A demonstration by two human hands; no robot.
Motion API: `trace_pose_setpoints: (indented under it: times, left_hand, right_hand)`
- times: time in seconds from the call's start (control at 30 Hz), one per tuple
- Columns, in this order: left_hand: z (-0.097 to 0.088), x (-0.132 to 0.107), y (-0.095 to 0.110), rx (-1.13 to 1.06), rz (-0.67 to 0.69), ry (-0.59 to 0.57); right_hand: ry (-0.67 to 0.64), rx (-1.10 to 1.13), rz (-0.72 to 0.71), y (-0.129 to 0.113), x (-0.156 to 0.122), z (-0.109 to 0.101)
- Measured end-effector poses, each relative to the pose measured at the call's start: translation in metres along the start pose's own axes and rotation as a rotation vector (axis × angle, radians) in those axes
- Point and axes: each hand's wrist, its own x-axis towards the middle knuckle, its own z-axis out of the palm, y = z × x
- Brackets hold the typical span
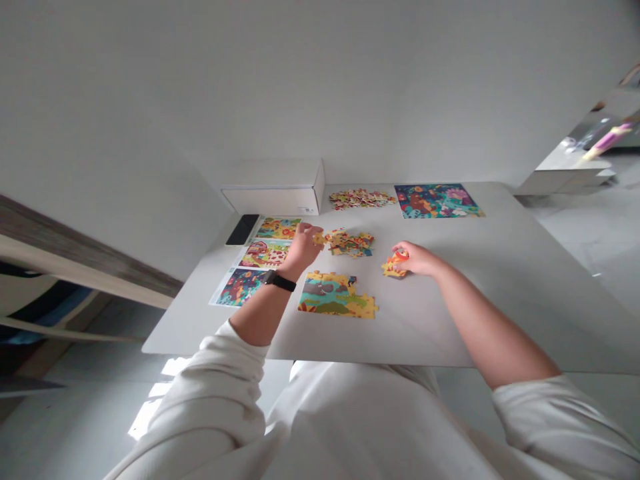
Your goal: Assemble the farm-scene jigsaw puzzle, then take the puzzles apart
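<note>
My left hand [306, 245], with a dark watch on its wrist, is closed with a yellow puzzle piece [319, 238] at its fingertips. Right beside it lies a loose pile of yellow and teal puzzle pieces [353, 244]. On the right, my right hand [419, 259] pinches a small orange-and-yellow cluster of puzzle pieces [393, 265] at the tabletop; the fingers partly cover it. Nearest my body, between both arms, sits a partly joined puzzle [335, 297] showing a grey animal, teal water and yellow ground, with an uneven upper and right edge.
A white box [280, 193] stands against the wall. Beside it are a second pile of pieces [361, 199] and a dark-blue puzzle picture [437, 201]. Along the left lie a black phone [243, 229] and a sheet with three pictures [265, 254], partly behind my left arm.
</note>
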Motion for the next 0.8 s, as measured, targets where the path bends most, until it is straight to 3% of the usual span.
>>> trace_pose_setpoints:
  times: [0.13, 0.2, 0.3, 0.37, 0.47, 0.57, 0.67, 0.8]
  left_hand:
    - [-0.001, 0.012, -0.024, -0.002, -0.119, -0.053]
    - [0.002, 0.015, -0.023, 0.041, -0.087, -0.059]
    - [0.003, 0.011, -0.014, 0.167, 0.004, 0.029]
    - [-0.002, 0.0, -0.008, 0.183, 0.102, 0.009]
    - [-0.014, -0.032, -0.005, 0.127, 0.313, -0.206]
    - [-0.029, -0.072, -0.01, 0.171, 0.408, -0.386]
    - [-0.04, -0.098, -0.016, 0.228, 0.42, -0.472]
    - [-0.044, -0.105, -0.018, 0.278, 0.401, -0.501]
  right_hand:
    - [0.15, -0.113, 0.034, -0.025, 0.039, -0.004]
    - [0.229, -0.206, 0.04, -0.041, 0.05, -0.004]
    - [0.349, -0.298, -0.027, -0.062, 0.044, 0.001]
    - [0.279, -0.292, -0.13, -0.07, 0.025, 0.009]
    - [-0.01, -0.311, -0.239, -0.075, -0.019, 0.027]
    - [-0.14, -0.403, -0.273, -0.077, -0.061, 0.049]
    - [-0.172, -0.483, -0.275, -0.079, -0.082, 0.065]
    - [-0.158, -0.472, -0.274, -0.078, -0.08, 0.074]
